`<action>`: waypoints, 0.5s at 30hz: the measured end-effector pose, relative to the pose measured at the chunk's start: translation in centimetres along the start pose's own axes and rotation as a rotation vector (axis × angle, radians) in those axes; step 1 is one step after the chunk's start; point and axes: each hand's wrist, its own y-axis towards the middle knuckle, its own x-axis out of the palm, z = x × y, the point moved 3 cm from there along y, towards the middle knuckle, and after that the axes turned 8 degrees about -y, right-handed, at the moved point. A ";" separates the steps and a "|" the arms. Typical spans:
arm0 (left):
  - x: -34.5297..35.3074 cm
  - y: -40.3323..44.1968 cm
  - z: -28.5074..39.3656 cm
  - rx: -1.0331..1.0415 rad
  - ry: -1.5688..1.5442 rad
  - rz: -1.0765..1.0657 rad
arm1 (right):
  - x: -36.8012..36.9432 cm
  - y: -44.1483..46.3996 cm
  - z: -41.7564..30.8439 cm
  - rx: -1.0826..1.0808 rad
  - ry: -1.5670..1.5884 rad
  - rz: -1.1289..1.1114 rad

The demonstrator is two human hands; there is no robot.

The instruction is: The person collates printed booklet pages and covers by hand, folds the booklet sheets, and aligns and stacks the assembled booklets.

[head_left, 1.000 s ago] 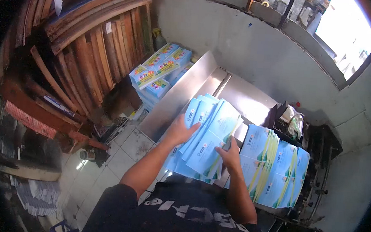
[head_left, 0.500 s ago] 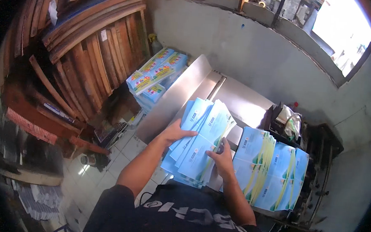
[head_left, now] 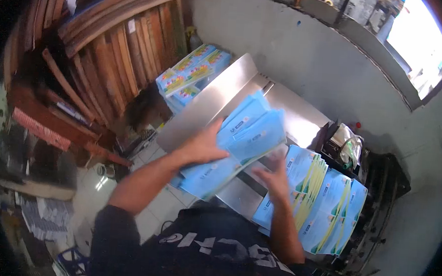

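Observation:
A loose stack of light-blue printed sheets (head_left: 251, 132) is tilted over the metal work surface (head_left: 240, 195), its edges uneven and smeared by motion. My left hand (head_left: 205, 146) grips its left side, the thumb on top and the other fingers partly hidden. Close to the stack's right edge, my right hand (head_left: 275, 179) is blurred, with thumb and fingers apart; it seems to be off the sheets. To its right lie more fanned blue sheets (head_left: 322, 222) with yellow and green edges, overlapping in rows.
Behind the stack rises a bent metal panel (head_left: 210, 99). Blue printed bundles (head_left: 186, 80) are piled beyond it. At the right stands a dark box (head_left: 327, 139) with a plastic bag (head_left: 346, 143). Wooden boards (head_left: 119, 56) lean along the left.
The sheets have swung left and tilted in my left hand. My right hand has come away from their right edge and its fingers have spread. The view has shifted slightly.

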 end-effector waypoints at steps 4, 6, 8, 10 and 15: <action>0.0 -3.3 3.4 -0.054 0.347 -0.144 | -5.1 0.1 -4.5 -0.264 -0.654 0.007; 3.3 -4.0 -0.5 0.113 0.603 0.012 | -5.0 0.5 -3.4 -0.177 -0.757 -0.172; 4.6 -4.8 -0.5 0.271 0.888 0.129 | -4.8 0.9 -2.4 -0.193 -0.894 -0.366; 3.9 -3.8 -1.3 0.166 0.748 0.092 | -4.6 2.2 -2.5 -0.217 -0.853 -0.399; 5.1 -4.7 -3.3 0.022 0.423 0.004 | -5.2 4.2 -0.8 -0.245 -0.899 -0.522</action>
